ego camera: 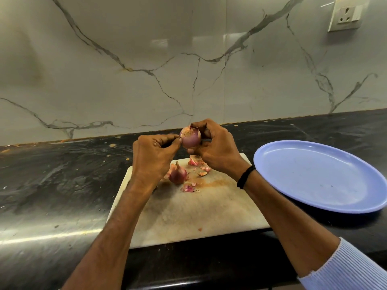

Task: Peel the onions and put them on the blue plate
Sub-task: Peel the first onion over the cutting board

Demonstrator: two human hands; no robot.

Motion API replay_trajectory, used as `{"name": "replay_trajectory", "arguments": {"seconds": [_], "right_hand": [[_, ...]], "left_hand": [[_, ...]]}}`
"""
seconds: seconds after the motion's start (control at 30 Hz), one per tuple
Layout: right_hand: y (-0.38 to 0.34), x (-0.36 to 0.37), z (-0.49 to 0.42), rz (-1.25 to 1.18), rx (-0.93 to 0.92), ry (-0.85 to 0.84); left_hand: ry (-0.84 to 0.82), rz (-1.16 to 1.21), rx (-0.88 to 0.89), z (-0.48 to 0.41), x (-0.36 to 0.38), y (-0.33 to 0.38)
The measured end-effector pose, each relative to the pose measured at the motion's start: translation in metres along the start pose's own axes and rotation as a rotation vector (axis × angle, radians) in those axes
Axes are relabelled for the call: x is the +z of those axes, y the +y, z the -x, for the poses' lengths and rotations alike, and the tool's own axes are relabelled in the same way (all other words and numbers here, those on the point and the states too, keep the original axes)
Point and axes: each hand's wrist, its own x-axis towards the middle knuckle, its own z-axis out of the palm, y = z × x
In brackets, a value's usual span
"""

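Purple-red and glossy, the red onion (190, 139) is up in the air above the far edge of the cutting board (199, 214), with its brown, tufty root end turned up towards me. My right hand (215, 150) grips it from the right side, fingers curled over the top and thumb under it. Something thin and dark shows between those fingers just beside the onion; I cannot tell what it is. My left hand (154, 155) comes in from the other side, thumb and forefinger pressed together on the onion's left flank, pinching at its skin, the other fingers folded into the palm.

Below my hands a second onion (178, 174) lies on the board with its dry skin on and its pointed tip up. Loose peel scraps (195, 161) lie around it on the stained pale surface, some just beyond it and some nearer to me.

To the right of the board, on the dark countertop (52, 185), lies the blue plate (318, 176), just beside the board's right edge and well apart from both onions. I wear a black wristband (245, 177) on my right wrist and a ribbed light blue sleeve (351, 266) pushed up that forearm. Behind everything stands a veined marble wall (125, 59), with a wall socket (346, 14) at the top right
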Motion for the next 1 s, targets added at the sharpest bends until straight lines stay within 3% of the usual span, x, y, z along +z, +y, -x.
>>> {"name": "replay_trajectory", "arguments": {"seconds": [0.3,0.5,0.6,0.8,0.87,1.0], "right_hand": [[-0.003,0.002,0.004,0.001,-0.015,-0.037],[-0.008,-0.001,0.004,-0.094,0.008,-0.07],[-0.01,-0.001,0.003,-0.163,0.048,-0.084],[-0.014,-0.004,0.004,-0.278,0.084,-0.074],[-0.013,-0.007,0.004,-0.334,0.107,-0.058],[-0.011,-0.012,0.002,-0.351,0.123,-0.034]], "left_hand": [[0.002,-0.09,0.028,0.006,0.002,0.002],[0.027,0.026,-0.104,0.003,-0.003,0.008],[0.067,0.18,-0.255,0.0,-0.005,0.016],[0.127,0.576,-0.76,-0.009,-0.005,0.003],[0.161,0.49,-0.766,-0.011,-0.009,-0.001],[0.114,-0.019,-0.472,-0.008,-0.014,-0.005]]}}
